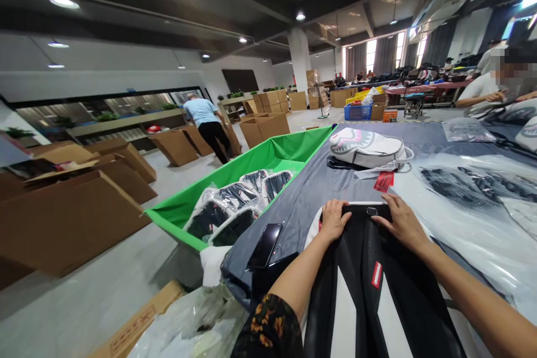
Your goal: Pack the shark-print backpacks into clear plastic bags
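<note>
Backpack [400,274] beside phone [265,243], near green bin [308,144]

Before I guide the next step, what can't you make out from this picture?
All in the head view:
Held backpack: lower end cut off by the bottom edge; far face turned away.
Wrapped bags in the green bin: exact count hidden by overlap and glossy plastic.
Red tag: any print too small to read.
Large cardboard box: inside floor hidden by its near wall.
</note>
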Demonstrator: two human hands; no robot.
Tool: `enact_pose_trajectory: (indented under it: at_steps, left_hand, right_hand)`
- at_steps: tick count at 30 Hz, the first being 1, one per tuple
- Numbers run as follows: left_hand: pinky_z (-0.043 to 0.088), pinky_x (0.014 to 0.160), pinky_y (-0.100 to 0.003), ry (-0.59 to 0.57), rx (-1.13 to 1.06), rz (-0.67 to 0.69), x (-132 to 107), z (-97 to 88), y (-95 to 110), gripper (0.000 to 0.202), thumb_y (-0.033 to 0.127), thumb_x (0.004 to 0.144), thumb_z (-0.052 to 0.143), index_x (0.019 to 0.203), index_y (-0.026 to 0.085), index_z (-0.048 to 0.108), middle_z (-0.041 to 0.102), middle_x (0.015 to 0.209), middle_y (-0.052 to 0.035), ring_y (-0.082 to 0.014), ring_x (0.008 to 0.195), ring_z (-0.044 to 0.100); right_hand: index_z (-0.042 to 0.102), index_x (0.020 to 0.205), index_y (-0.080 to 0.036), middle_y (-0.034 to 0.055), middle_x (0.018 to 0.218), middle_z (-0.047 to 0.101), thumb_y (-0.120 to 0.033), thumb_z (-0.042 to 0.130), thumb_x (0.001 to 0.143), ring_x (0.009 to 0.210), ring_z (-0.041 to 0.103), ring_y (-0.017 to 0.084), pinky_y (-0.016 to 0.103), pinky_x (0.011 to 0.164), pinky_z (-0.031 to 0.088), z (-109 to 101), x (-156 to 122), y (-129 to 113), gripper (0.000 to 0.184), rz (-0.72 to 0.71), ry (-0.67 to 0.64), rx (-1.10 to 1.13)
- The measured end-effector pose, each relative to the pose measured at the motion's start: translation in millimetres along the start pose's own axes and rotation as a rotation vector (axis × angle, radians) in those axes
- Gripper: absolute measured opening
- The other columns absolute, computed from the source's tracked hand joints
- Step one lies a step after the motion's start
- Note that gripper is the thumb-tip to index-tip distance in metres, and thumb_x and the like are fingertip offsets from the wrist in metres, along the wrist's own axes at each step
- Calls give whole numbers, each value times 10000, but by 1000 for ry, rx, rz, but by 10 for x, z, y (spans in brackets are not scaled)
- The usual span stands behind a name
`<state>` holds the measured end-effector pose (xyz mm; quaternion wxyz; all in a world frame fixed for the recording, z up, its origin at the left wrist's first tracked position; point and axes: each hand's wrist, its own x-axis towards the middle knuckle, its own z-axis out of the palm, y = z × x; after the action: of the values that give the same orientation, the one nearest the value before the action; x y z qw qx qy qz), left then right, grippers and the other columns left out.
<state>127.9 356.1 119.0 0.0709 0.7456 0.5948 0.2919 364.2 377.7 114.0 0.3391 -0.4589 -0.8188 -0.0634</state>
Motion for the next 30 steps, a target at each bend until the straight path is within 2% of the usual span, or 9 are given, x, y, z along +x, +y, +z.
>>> enact_pose_trajectory:
  at_steps: [3, 7, 14, 16, 18, 21, 25, 28, 30]
  left_hand:
    - [471, 962, -390, 5, -16, 4, 58, -35, -45, 229, 228, 908, 683, 1131, 271, 655, 674, 1098, -10, -225, 1068, 598]
    - [477, 985, -395, 6, -7, 69, -49, -107, -18, 266, 174, 901, 683, 1152, 258, 646, 665, 1121, -26, -225, 1086, 596]
    - [514, 962, -423, 51, 65, 247, -983, -34, -204, 328, 130, 1009, 457, 1263, 256, 621, 655, 1151, -79, -239, 1074, 612]
    - [521, 948, -414, -3, 73, 250, -1059, 39, -280, 323, 145, 1016, 457, 1248, 268, 645, 674, 1137, -75, -237, 1050, 623]
    - [516, 966, -403, -98, 59, 185, -892, 144, -339, 296, 160, 1010, 484, 1191, 282, 683, 692, 1122, -61, -235, 1057, 622]
    - [509, 985, -397, -188, 49, 69, -350, 342, -397, 279, 154, 998, 495, 1127, 265, 716, 713, 1081, -55, -231, 1058, 627]
    - [503, 1009, -390, -237, 49, 17, 189, 420, -393, 265, 165, 998, 484, 1096, 222, 723, 725, 1094, -65, -228, 1076, 651]
    - [469, 1071, -385, -271, 39, 39, 101, 312, -287, 280, 311, 1016, 503, 1191, 210, 697, 711, 1213, -89, -246, 1179, 638]
    - [371, 1172, -472, -247, 17, 33, -127, 277, -154, 542, 519, 981, 545, 1414, 194, 563, 584, 1450, -154, -322, 1394, 493]
  right_hand:
    - [582, 1207, -190, 162, 1094, 617, -561, 466, 979, 1043, 590, 338, 490, 906, 519, 0, -75, -81, 451, -2, 35, -187]
    - [641, 1045, -161, 167, 979, 625, -557, 493, 958, 946, 582, 339, 462, 822, 512, -86, -50, -213, 431, -6, -82, -308]
    - [644, 1108, -155, 171, 1053, 669, -348, 506, 985, 1049, 596, 336, 457, 953, 469, -110, -708, -419, 268, -181, -85, -223]
    - [648, 1121, -162, 166, 1067, 679, -354, 474, 1007, 1062, 603, 330, 458, 968, 470, -83, -833, -412, 283, -175, -159, -192]
    - [653, 1125, -181, 157, 1115, 684, -384, 487, 1006, 1073, 611, 323, 452, 967, 477, -18, -758, -330, 287, -100, -314, -155]
    - [665, 1111, -189, 156, 1151, 694, -466, 542, 978, 1096, 627, 325, 440, 946, 495, 167, -370, -93, 331, 14, -519, -123]
    - [677, 995, -197, 133, 991, 731, -606, 570, 934, 987, 672, 315, 403, 842, 525, 378, 77, 192, 427, 61, -573, -148]
    - [663, 1022, -175, 141, 1020, 726, -638, 569, 922, 1007, 669, 317, 407, 874, 523, 436, 106, 275, 484, 49, -551, -167]
    - [649, 1075, -152, 160, 1051, 712, -641, 540, 934, 1032, 661, 328, 429, 895, 521, 480, 45, 297, 520, 45, -518, -188]
